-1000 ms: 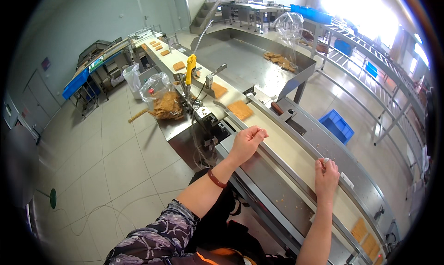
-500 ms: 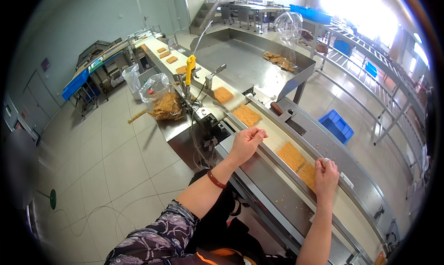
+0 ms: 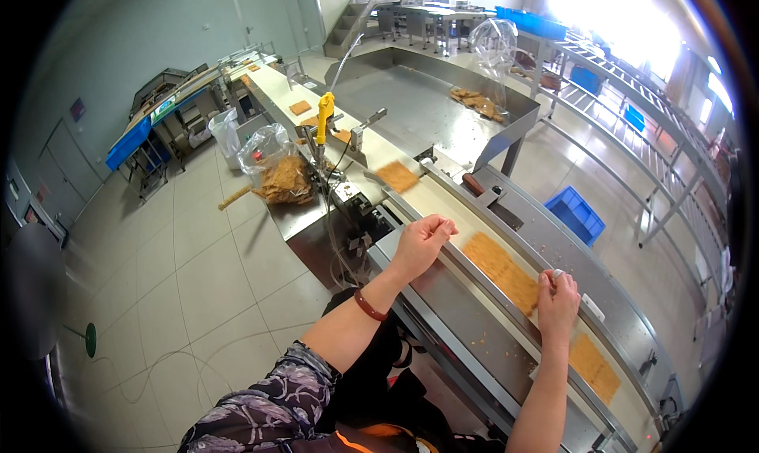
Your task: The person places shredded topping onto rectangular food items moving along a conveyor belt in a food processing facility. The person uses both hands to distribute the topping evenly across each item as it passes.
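Golden wafer sheet (image 3: 500,268) at centre right looks thin, light, brittle; lift by its edges. Left hand (image 3: 421,243) loosely curled, right hand (image 3: 558,304) resting with fingers curled, both empty.

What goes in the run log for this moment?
left hand: loosely curled over conveyor belt rail | right hand: at the belt's far edge, beside brown sheet | nothing held

Flat tan cracker sheet (image 3: 501,272), rectangular, crumbly edges, lying flat on pale conveyor belt (image 3: 443,208) between left hand (image 3: 421,242) and right hand (image 3: 558,304), right hand touching its near end, similar sheet (image 3: 594,366) just past, another (image 3: 397,175) further up belt
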`<act>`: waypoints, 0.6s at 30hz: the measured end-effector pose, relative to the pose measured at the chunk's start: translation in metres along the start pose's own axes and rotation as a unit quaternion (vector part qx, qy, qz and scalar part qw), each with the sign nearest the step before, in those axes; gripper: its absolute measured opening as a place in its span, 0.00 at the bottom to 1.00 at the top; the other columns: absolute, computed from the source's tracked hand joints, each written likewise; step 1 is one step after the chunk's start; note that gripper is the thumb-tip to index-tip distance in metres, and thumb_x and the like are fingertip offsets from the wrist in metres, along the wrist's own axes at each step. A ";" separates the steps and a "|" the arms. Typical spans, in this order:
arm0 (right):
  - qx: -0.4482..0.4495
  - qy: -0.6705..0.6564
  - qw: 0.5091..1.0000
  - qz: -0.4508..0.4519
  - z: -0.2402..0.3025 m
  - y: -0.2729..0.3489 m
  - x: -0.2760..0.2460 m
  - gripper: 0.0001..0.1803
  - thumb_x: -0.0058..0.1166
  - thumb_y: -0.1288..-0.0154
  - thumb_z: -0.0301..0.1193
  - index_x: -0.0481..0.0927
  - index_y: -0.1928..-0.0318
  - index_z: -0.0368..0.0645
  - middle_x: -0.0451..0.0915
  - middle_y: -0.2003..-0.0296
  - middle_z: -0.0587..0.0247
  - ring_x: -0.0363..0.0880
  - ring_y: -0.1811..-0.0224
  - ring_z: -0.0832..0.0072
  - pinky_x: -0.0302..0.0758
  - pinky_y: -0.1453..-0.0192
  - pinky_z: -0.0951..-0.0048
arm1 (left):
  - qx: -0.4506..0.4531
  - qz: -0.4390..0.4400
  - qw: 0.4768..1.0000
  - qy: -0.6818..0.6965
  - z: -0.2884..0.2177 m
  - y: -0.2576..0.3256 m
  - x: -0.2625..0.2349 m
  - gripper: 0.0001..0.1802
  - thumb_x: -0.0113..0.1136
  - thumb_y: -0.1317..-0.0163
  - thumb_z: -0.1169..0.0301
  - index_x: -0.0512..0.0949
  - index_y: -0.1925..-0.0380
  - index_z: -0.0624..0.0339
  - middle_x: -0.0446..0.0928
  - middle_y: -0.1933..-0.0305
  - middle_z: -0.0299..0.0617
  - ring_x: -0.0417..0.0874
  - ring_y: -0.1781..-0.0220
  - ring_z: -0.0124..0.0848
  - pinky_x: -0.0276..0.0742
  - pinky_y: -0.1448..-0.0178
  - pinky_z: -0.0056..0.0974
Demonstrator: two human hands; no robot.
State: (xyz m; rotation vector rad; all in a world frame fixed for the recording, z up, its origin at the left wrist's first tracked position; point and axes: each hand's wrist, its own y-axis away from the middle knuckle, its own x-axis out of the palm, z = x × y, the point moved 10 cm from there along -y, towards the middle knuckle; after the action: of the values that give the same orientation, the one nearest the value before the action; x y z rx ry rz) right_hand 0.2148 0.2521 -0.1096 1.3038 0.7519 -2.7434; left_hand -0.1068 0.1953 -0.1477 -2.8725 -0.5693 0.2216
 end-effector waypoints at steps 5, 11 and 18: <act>0.007 -0.018 1.000 -0.004 0.000 0.001 -0.001 0.11 0.58 0.25 0.37 0.85 0.60 0.44 0.84 0.61 0.63 0.81 0.54 0.62 0.70 0.44 0.59 | 0.003 -0.004 1.000 0.000 -0.003 0.001 0.000 0.16 0.57 0.20 0.62 0.85 0.60 0.64 0.84 0.63 0.32 0.81 0.57 0.22 0.78 0.48 0.29; -0.003 -0.020 1.000 0.001 -0.002 0.000 0.001 0.10 0.58 0.25 0.37 0.85 0.60 0.45 0.84 0.61 0.63 0.81 0.54 0.61 0.70 0.44 0.59 | 0.054 -0.049 0.997 0.018 -0.011 0.001 -0.002 0.16 0.59 0.22 0.62 0.85 0.63 0.63 0.72 0.77 0.26 0.68 0.72 0.16 0.66 0.66 0.28; -0.001 -0.012 1.000 -0.001 -0.001 0.001 0.000 0.10 0.58 0.25 0.37 0.85 0.60 0.45 0.84 0.61 0.63 0.81 0.54 0.62 0.70 0.45 0.59 | 0.000 -0.001 1.000 0.005 -0.003 0.001 0.000 0.16 0.57 0.20 0.63 0.85 0.60 0.64 0.83 0.63 0.32 0.81 0.57 0.22 0.78 0.47 0.29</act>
State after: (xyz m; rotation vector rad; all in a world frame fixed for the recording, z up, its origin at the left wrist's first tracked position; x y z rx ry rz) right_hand 0.2150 0.2519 -0.1105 1.2681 0.7543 -2.7532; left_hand -0.1058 0.1938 -0.1456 -2.8708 -0.5710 0.2057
